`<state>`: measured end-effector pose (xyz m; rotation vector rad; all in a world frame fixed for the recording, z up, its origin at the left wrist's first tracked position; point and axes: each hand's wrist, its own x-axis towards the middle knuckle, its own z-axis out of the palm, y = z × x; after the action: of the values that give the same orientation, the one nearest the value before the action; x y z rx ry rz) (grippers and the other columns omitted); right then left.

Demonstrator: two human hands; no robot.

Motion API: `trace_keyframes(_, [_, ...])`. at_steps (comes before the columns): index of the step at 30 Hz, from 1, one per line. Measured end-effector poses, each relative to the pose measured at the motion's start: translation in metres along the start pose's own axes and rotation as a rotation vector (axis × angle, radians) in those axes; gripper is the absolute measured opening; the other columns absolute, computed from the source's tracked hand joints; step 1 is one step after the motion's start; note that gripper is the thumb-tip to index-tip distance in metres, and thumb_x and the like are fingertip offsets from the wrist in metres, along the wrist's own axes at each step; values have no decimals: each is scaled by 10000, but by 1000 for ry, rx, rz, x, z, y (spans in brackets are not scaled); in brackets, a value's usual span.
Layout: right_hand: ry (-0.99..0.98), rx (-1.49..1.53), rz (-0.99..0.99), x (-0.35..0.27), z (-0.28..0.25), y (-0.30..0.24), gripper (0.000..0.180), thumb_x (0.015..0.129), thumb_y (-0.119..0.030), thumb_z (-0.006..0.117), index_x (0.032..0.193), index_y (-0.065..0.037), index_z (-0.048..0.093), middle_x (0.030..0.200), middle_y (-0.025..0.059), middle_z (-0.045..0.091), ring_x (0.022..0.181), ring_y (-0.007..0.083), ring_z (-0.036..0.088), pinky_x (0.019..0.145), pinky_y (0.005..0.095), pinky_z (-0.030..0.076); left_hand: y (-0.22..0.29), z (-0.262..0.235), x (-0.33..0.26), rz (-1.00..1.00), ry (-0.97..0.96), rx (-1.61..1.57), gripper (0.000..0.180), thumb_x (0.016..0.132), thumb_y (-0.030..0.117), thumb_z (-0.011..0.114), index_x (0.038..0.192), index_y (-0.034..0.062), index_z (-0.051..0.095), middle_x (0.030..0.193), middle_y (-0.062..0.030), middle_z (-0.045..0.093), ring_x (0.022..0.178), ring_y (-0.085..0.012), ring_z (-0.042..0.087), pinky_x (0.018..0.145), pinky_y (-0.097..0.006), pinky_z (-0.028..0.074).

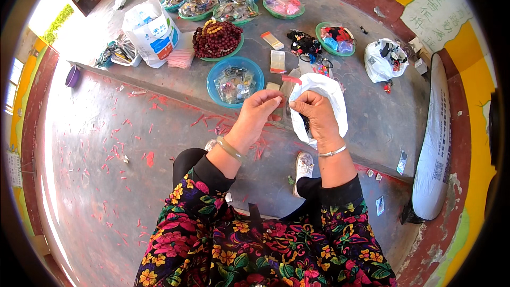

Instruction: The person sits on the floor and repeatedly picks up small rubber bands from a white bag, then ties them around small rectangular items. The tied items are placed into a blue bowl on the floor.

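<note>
My left hand (255, 112), a jade-coloured bangle at its wrist, has thumb and fingertips drawn together. Facing it a short gap away, my right hand (319, 116) pinches thumb against forefinger. Something thin and see-through seems to span the gap, too faint to name. Just above the fingertips shows a red strip (291, 79). Under and beside my right hand stands an open white plastic bag (336, 101) with dark things inside. Nearest my left hand is a blue basin (259, 79) holding small clear packets (234, 84).
Several basins of trinkets stand at the back. Dark red beads (215, 40) fill a green basin, next to a large white bag (151, 34) and pink sheets (181, 58). Another white bag (383, 64) sits right, before a long wrapped roll (433, 143). Red scraps litter the lower floor.
</note>
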<state>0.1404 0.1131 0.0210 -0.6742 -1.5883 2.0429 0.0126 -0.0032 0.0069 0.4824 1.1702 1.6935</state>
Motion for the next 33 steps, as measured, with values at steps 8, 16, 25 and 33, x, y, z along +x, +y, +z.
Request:
trace_keyframes(8, [-170,272,100,0,-9,1,136,690,-44,750,735,-46,622,693,-14,596,671,72,530,665,205,407,22,-3,-7,-23,-226,123,204,888,138,564,1056,33,612,924,-22,632,739,-76,560,603,-200,432])
trace_keyframes(16, [-214,246,115,1,-8,1,127,699,-52,746,753,-38,632,716,-4,614,693,79,545,681,205,417,19,-3,-9,9,-167,139,137,858,123,607,929,15,652,787,-17,635,583,-42,498,520,-172,395])
trace_keyframes(25, [-150,251,138,3,-9,7,137,711,-56,739,793,-39,630,747,0,624,709,75,558,688,198,430,19,-1,-8,-5,-94,147,118,835,107,630,877,0,658,760,-35,642,554,-39,483,498,-164,376])
trace_keyframes(33, [-179,237,124,3,-7,4,132,734,-60,719,829,-18,638,777,12,633,735,87,572,709,204,449,15,-3,-5,5,-53,144,76,811,80,651,832,7,650,745,-25,626,581,-47,495,516,-175,385])
